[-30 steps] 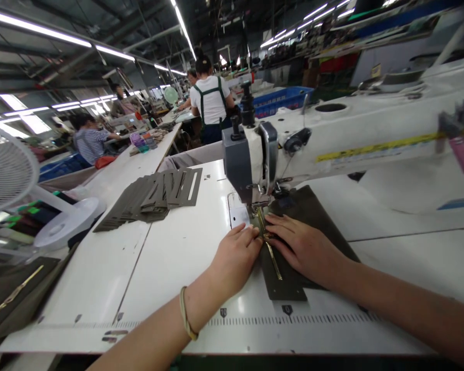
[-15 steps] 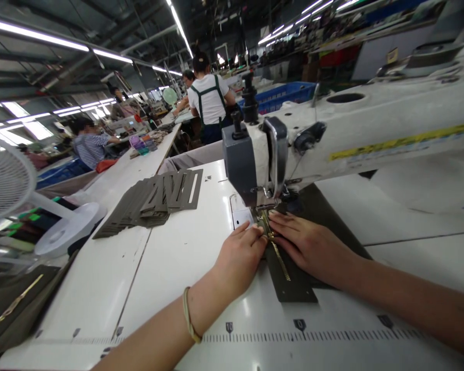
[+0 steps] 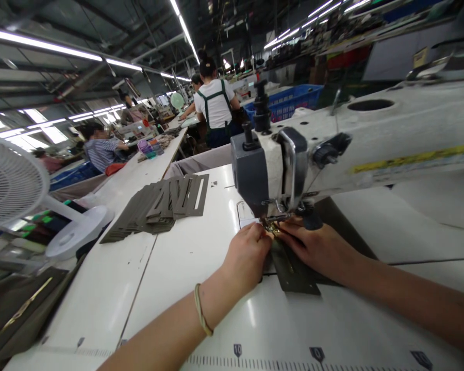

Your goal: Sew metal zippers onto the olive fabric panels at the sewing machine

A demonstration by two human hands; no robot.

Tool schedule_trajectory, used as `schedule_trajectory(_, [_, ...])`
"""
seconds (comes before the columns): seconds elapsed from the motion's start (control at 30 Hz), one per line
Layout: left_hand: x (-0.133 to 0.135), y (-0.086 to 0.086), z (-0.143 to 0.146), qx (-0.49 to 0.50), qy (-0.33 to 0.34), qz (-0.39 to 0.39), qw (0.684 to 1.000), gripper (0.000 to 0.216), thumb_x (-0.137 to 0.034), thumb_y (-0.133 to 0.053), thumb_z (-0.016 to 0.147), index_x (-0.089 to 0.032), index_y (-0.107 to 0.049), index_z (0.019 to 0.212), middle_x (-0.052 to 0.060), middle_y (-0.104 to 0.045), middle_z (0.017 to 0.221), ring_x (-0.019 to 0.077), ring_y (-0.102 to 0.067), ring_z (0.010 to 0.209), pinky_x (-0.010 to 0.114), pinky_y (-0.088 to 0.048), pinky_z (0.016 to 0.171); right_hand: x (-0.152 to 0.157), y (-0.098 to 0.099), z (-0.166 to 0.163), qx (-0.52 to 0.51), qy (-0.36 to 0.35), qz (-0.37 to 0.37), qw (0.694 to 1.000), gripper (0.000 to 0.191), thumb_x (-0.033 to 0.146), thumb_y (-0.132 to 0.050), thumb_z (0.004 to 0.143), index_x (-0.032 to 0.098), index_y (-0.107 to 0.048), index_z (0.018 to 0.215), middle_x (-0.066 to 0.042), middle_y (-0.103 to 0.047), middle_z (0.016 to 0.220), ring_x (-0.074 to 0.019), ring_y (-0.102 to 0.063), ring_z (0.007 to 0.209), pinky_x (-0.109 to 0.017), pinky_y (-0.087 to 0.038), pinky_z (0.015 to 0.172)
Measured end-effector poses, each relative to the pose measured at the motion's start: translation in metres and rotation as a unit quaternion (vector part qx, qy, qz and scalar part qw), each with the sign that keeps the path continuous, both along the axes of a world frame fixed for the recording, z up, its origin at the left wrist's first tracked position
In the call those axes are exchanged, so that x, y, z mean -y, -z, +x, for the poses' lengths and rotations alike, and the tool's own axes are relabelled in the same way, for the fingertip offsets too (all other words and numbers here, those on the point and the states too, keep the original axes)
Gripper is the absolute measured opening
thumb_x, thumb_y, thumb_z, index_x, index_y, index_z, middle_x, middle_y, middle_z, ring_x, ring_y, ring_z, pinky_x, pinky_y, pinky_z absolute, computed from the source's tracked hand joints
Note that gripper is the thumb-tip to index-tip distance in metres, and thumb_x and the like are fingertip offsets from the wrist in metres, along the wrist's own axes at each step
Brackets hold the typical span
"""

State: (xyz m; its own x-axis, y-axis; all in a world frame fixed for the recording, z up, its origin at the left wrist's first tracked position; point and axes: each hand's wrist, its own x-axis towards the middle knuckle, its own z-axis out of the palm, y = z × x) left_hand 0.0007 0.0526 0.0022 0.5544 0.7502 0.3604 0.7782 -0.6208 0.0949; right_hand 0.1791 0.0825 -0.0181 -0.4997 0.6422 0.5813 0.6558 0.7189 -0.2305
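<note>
Left hand (image 3: 247,255) and right hand (image 3: 317,247) press flat, fingers together, on olive panel (image 3: 294,273) at needle, frame centre (zipper mostly hidden); seam partly fed; cut stack (image 3: 162,203) left unsewn.

A white desk fan (image 3: 11,180) stands at the left edge of the frame, its round base (image 3: 75,232) on the table. Right of it, mid-left, lies a fanned stack of grey-green cut panels (image 3: 162,203). A blue crate (image 3: 290,100) sits at upper centre. Beside it stands a person in a white shirt with green straps (image 3: 215,105); another in stripes (image 3: 100,149) sits upper left.
</note>
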Motion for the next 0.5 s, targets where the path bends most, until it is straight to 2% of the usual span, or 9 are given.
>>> schedule_trajectory(0.13, [0.004, -0.005, 0.000, -0.029, -0.004, -0.005, 1.000, 0.012, -0.014, -0.046, 0.086, -0.013, -0.059, 0.085, 0.008, -0.057, 0.084, 0.0198, -0.056, 0.080, 0.035, -0.053, 0.074, -0.005, 0.003, 0.000, -0.009, 0.012, -0.016, 1.000, 0.020, 0.026, -0.044, 0.086, 0.018, -0.063, 0.083, -0.009, -0.067, 0.089, -0.0227, -0.062, 0.084, -0.037, -0.049, 0.077])
schedule_trajectory(0.23, [0.012, -0.010, 0.002, -0.038, 0.006, 0.012, 0.999, 0.015, -0.016, -0.047, 0.088, -0.014, -0.057, 0.097, 0.009, -0.058, 0.089, 0.0211, -0.057, 0.088, 0.037, -0.052, 0.080, -0.003, 0.000, -0.003, 0.022, 0.103, -0.030, 0.994, 0.022, 0.034, -0.051, 0.081, 0.015, -0.062, 0.079, -0.013, -0.065, 0.084, -0.0292, -0.060, 0.085, -0.043, -0.047, 0.075])
schedule_trajectory(0.33, [0.016, -0.011, 0.003, -0.052, 0.011, 0.025, 0.998, 0.016, -0.017, -0.048, 0.088, -0.013, -0.058, 0.100, 0.009, -0.059, 0.090, 0.0220, -0.058, 0.089, 0.037, -0.051, 0.081, -0.001, -0.005, -0.008, 0.054, 0.172, -0.069, 0.981, 0.023, 0.035, -0.052, 0.079, 0.015, -0.062, 0.077, -0.011, -0.065, 0.076, -0.0261, -0.062, 0.074, -0.037, -0.047, 0.068])
schedule_trajectory(0.4, [0.016, -0.011, 0.004, -0.065, 0.019, 0.023, 0.997, 0.016, -0.016, -0.047, 0.088, -0.013, -0.059, 0.099, 0.009, -0.060, 0.090, 0.0222, -0.058, 0.090, 0.038, -0.050, 0.084, -0.002, -0.010, -0.012, 0.063, 0.184, -0.088, 0.977, 0.022, 0.033, -0.051, 0.080, 0.016, -0.063, 0.074, -0.010, -0.066, 0.071, -0.0229, -0.063, 0.067, -0.032, -0.046, 0.063])
schedule_trajectory(0.5, [0.014, -0.011, 0.003, -0.072, 0.023, 0.018, 0.997, 0.018, -0.015, -0.045, 0.088, -0.013, -0.059, 0.100, 0.010, -0.061, 0.095, 0.0224, -0.059, 0.094, 0.040, -0.049, 0.087, -0.009, -0.017, -0.017, 0.078, 0.214, -0.109, 0.968, 0.023, 0.030, -0.048, 0.082, 0.018, -0.064, 0.071, -0.011, -0.066, 0.069, -0.0242, -0.064, 0.066, -0.031, -0.044, 0.057])
